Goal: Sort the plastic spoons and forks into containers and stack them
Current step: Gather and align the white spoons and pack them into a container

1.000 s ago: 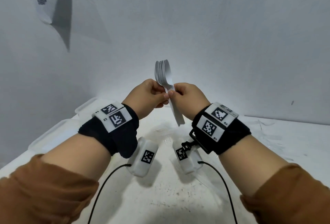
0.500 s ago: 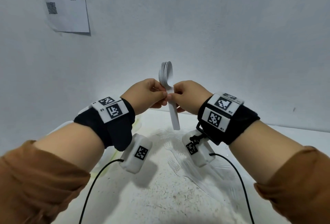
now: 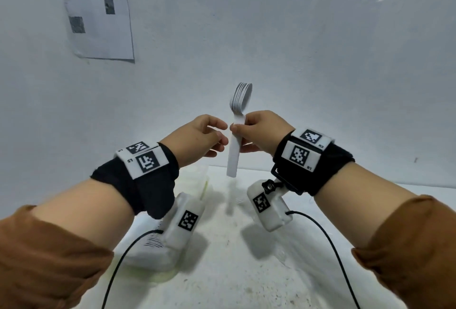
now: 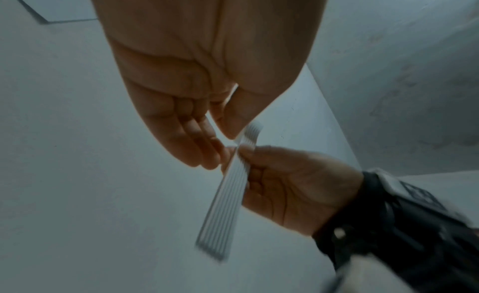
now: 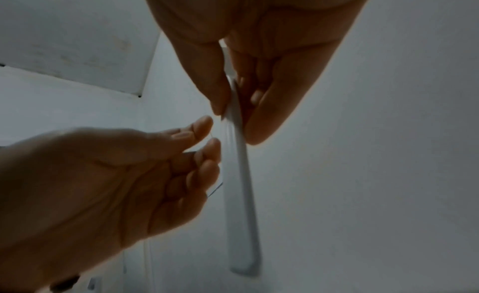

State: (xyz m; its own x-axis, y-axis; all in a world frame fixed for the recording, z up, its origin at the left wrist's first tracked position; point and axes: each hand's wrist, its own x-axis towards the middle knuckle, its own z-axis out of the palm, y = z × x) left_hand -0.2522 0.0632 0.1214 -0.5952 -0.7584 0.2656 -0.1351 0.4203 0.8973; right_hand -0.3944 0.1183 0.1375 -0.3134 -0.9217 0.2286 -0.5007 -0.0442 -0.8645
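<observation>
Stack of white plastic spoons point(image 3: 237, 131), nested bowl in bowl, held upright in the air in front of a pale wall point(image 3: 296, 49) — bowls at the top, handles hanging down above the white table point(image 3: 246, 271). Right hand point(image 3: 261, 131): thumb and fingers pinched on the stack just below the bowls; the left wrist view shows the ribbed edges of the handles point(image 4: 228, 195) running down past that hand's palm. Left hand point(image 3: 197, 139): fingers loosely extended, tips just beside the handles, gripping nothing; whether a fingertip brushes the stack cannot be told — in the right wrist view its fingertips point(image 5: 204, 125) sit a sliver short of the handle. Both wrists carry black bands with square black-and-white marker tags point(image 3: 299, 154), a white camera block point(image 3: 267, 207) slung under each, and a black cable point(image 3: 328, 239) trailing toward the viewer. Brown sleeves point(image 3: 49, 259) are pushed up the forearms. A printed paper sheet point(image 3: 98, 12) is stuck to the wall at upper left. A clear container point(image 3: 195, 180) with a yellowish tint stands on the table below the left wrist, blurred.
</observation>
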